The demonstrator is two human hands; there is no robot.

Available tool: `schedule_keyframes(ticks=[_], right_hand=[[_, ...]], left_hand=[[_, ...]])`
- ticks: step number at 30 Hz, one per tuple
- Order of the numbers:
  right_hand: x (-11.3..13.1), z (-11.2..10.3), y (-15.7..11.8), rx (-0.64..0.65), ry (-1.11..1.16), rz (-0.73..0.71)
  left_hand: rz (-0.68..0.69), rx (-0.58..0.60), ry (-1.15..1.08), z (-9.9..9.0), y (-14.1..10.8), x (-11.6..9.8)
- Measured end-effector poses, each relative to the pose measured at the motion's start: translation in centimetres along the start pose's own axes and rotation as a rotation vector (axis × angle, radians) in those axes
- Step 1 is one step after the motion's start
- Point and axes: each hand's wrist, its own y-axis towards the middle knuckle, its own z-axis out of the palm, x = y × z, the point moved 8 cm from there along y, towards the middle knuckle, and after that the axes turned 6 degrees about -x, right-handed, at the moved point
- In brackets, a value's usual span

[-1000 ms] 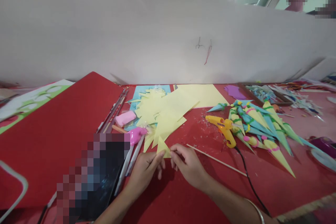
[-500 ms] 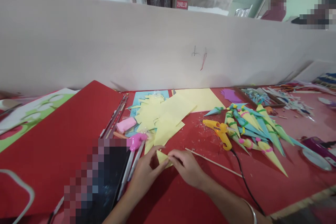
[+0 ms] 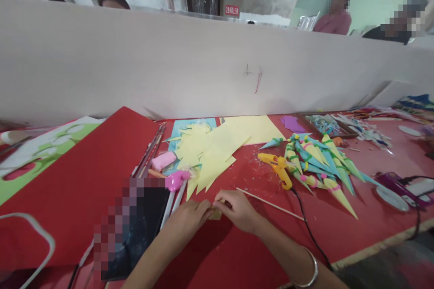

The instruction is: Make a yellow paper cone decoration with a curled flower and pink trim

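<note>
The small pale-yellow piece of thin paper (image 3: pixel 215 215) is at the centre, pinched between both hands just above the red counter (image 3: pixel 203 262). A second ago it stood up as a flat triangle with its tip above the fingers; half a second later the tip had tilted down between them. Now only a short, bent-looking end shows under the fingertips, and the two hands have drawn closer together. I take this to mean the shaping has moved from a flat sheet to a curl or fold, though the fingers cover too much to tell how tight it is.

The left hand (image 3: pixel 191 216) is narrow, its fingertips closed on the paper from nine o'clock. The right hand (image 3: pixel 239 210) is likewise narrow, thumb and fingers gripping from three o'clock.

Around the paper, at twelve o'clock, spreads a loose stack of pale-yellow paper cut-outs (image 3: pixel 206 153). The yellow plastic glue gun (image 3: pixel 280 170) lies at two o'clock, where it has stayed, touched by neither hand. Beyond it, also toward two, sits a heap of yellow and blue paper cones (image 3: pixel 317 156) with coloured trims. A thin pale wooden stick (image 3: pixel 269 203) lies near three o'clock, and a dark flat-screened device (image 3: pixel 144 221) at nine. The camera has tipped up slightly, so more of the room shows past the white partition (image 3: pixel 152 63)
</note>
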Motion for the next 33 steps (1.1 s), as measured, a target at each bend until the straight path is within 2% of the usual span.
schedule_keyframes(ticks=[3,7,9,12,15,17,25,30,33], right_hand=[[-0.8,-0.1,0.1,-0.048,0.269,0.155],[-1.5,1.4,-0.2,0.062,0.431,0.258],[-1.7,1.8,-0.4,0.082,0.431,0.271],[-2.0,1.7,-0.3,0.037,0.401,0.273],[-2.1,0.7,-0.1,-0.077,0.334,0.251],[-2.1,-0.1,0.0,-0.162,0.289,0.232],[-1.3,-1.3,0.2,-0.331,0.217,0.206],[-0.3,-2.3,0.3,-0.357,0.176,0.181],[-0.1,-3.1,-0.1,-0.384,0.156,0.184]], left_hand=[[-0.071,-0.004,-0.078,-0.3,-0.1,-0.4],[-0.219,-0.005,-0.400,-0.7,-0.4,-0.7],[-0.246,-0.017,-0.464,-0.8,-0.4,-0.8],[-0.255,-0.062,-0.326,-1.0,0.0,-0.9],[-0.279,-0.153,-0.130,-1.3,0.8,-0.9],[-0.298,-0.183,-0.118,-1.1,1.2,-1.1],[-0.285,-0.215,-0.325,-0.4,1.5,-2.5],[-0.328,-0.242,-0.404,-0.7,1.4,-2.8],[-0.322,-0.144,-0.517,-0.4,1.3,-3.5]])
